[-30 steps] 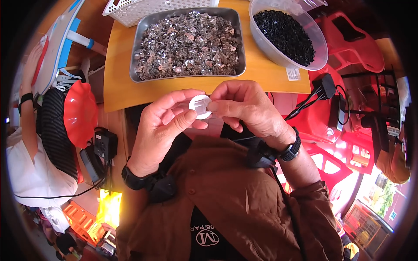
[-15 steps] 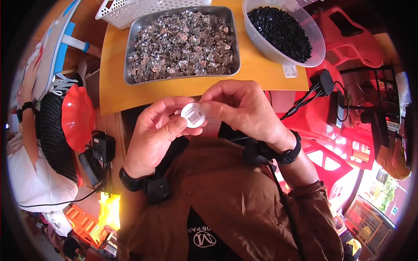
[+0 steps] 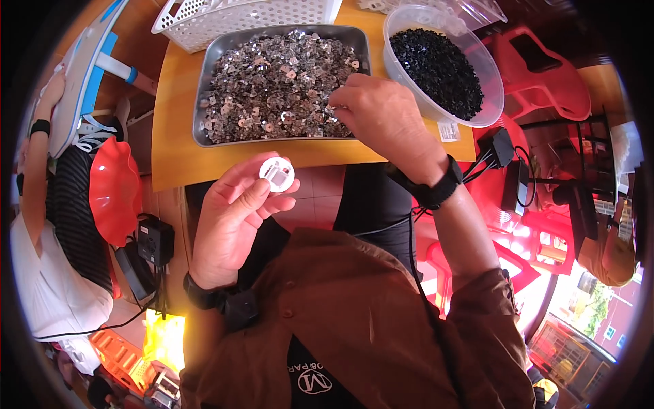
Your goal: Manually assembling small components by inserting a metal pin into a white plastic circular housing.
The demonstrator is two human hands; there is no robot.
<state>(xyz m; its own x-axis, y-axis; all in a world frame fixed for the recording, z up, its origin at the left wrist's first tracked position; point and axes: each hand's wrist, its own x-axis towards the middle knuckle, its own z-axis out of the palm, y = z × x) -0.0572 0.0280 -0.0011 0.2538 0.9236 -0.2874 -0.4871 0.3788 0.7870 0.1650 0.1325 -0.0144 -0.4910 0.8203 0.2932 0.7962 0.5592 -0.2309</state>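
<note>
Between the thumb and fingers of my left hand (image 3: 228,221) is a round white plastic part (image 3: 277,174), with a recess and a slot on its upward face. I hold it just off the near edge of the table. My right hand (image 3: 392,119) reaches over the right side of a shallow metal tray (image 3: 199,112). Its fingertips are drawn together at the heap of small shiny metal pieces (image 3: 279,88). Whatever they pinch is too small to make out.
The tray stands on a yellow wooden table (image 3: 170,153). To its right is a clear plastic bowl (image 3: 496,95) of small black parts (image 3: 439,71). A white perforated basket (image 3: 238,24) stands behind. Red stools (image 3: 545,75) are at right; another person's arm (image 3: 30,157) shows at left.
My right hand has left the white part and moved up and right to the tray. My left hand has shifted slightly left, still holding the part.
</note>
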